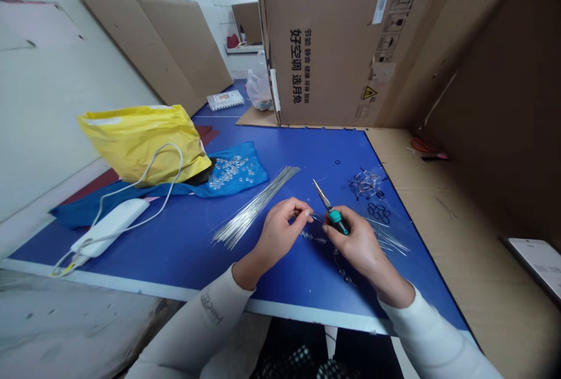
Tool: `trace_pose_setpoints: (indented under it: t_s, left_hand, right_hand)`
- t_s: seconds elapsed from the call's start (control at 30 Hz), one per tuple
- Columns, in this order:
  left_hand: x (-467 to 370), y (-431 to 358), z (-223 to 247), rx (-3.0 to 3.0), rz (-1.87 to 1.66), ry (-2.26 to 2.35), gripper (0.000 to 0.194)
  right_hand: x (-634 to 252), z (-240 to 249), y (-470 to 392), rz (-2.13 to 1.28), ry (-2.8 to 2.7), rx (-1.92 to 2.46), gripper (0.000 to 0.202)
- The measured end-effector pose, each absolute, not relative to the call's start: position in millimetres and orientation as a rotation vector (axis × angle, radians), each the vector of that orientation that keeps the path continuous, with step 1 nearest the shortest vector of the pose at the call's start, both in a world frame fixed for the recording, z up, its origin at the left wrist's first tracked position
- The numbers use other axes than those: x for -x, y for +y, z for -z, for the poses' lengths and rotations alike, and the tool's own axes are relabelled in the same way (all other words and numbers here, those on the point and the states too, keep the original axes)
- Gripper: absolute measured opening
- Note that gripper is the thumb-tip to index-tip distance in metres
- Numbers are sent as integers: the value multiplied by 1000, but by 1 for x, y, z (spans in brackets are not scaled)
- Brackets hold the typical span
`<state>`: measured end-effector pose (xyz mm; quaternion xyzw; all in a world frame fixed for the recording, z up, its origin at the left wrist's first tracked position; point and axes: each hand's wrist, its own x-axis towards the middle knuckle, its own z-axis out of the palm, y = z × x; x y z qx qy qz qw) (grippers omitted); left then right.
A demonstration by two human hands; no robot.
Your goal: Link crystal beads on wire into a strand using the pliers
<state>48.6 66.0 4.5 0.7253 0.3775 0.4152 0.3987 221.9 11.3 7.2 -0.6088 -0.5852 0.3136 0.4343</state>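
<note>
Needle-nose pliers point(336, 219) with teal and black handles are gripped in my right hand point(360, 244), their jaws angled up and to the left. The fingertips of my left hand point(284, 224) are pinched on a thin beaded wire point(321, 240). Its clear round beads hang below the left fingers. More clear beads point(347, 279) dangle under my right hand; whether they belong to the same strand I cannot tell. Left of my hands lies a bundle of straight silvery wires point(258, 206). A smaller group of wires point(392, 240) lies right of the pliers.
Loose clear beads point(232, 171) rest on blue plastic point(259, 177) beside a yellow bag point(144, 139). Dark rings point(378, 213) and a beaded pile point(366, 183) sit at the right. A white power strip point(111, 230) lies left. A big cardboard box point(333, 45) stands behind.
</note>
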Motion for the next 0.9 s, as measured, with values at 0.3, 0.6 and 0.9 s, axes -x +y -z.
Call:
trace_pose_setpoints:
  t_s: [0.3,0.6,0.9]
  left_hand:
    - [-52,64,-5,-1608,-1065,874,3]
    - [-42,71,-12,-1939,-1026,1054,23]
    - [-42,67,-18,-2262,-1107,1139,22]
  right_hand:
    - [-222,-7,12,-762,-1447,1508,14]
    - [-222,-5,11,-681,-1472,1528,14]
    - [-219,-3,9,-566,-1551,1576,16]
